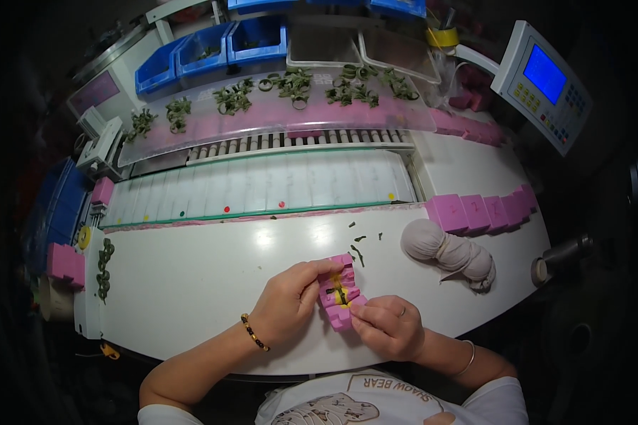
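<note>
A pink rubber mold is held over the near part of the white table, its inner face with yellow patches turned up. In its hollow lies a dark green wax piece. My left hand grips the mold along its left side and upper end. With fingertips pinched together, my right hand holds the mold's lower right edge; whatever else sits between those fingers is hidden. Just beyond the mold, small dark green wax scraps are scattered on the table.
A tied, off-white cloth bundle rests right of my hands, before a row of pink molds. Green wax rings lie far left. Beyond the glass-topped strip, a clear shelf carries wax clusters. A control panel stands back right.
</note>
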A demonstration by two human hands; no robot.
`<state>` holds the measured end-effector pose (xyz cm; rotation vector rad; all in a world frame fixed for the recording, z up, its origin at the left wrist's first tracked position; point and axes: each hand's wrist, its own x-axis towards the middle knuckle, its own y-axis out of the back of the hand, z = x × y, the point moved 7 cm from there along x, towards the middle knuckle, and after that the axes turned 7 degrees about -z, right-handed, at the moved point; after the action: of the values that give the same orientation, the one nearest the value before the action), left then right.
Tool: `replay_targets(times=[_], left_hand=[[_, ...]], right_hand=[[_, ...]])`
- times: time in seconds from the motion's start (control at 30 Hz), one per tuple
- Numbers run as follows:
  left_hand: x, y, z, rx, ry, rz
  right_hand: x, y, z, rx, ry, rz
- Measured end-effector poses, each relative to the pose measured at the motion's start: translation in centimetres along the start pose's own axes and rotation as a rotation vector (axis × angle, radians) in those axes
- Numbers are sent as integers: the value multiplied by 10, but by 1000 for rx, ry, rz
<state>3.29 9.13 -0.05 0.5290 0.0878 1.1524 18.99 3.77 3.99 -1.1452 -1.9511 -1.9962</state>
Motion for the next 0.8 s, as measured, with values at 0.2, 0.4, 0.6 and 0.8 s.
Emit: replay_targets(times=[0.2,0.4,0.6,0.8], left_hand=[[-3,4,11,68,125,-121],[0,5,22,254,19,-223],[2,2,30,373,-42,-309],[7,-2,27,506,27,-425]], right_hand=[[-7,9,-9,-31,-12,-29],[-18,11,-15,-1,-11,-68],[-28,8,-21,51,-34,-67],[-28,9,-20,101,-75,-64]])
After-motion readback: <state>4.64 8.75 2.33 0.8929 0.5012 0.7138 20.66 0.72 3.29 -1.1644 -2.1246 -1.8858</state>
